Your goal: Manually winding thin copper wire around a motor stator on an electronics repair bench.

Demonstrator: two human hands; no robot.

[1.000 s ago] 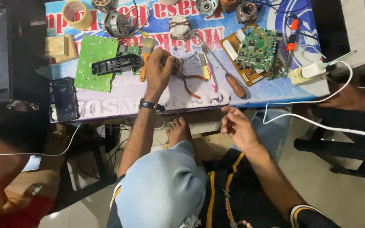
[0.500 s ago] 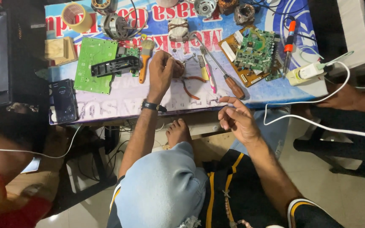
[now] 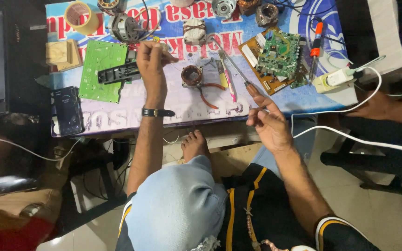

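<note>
My left hand [image 3: 152, 60], with a black wristwatch, is closed around a small orange-handled brush [image 3: 163, 47] that is mostly hidden. It hovers beside a black elongated part [image 3: 117, 73] lying on a green circuit board [image 3: 99, 69]. My right hand [image 3: 267, 122] rests at the table's front edge with its fingers over the handle of a long screwdriver [image 3: 231, 62], whose metal shaft points away from me. A round copper-wound coil [image 3: 191, 75] sits between the hands, with orange-handled pliers [image 3: 208, 95] next to it.
The printed table cover [image 3: 177, 104] also holds a tape roll [image 3: 77, 14], a small motor [image 3: 124, 26], a populated circuit board [image 3: 280, 53], a soldering iron [image 3: 316, 42], a white plug [image 3: 333, 79] with cable and a dark phone [image 3: 66, 110]. Another person's arm [image 3: 387, 107] is at right.
My left hand has moved left from the copper coil to the black part, taking the brush. My right hand has risen from below the table edge onto the screwdriver handle.
</note>
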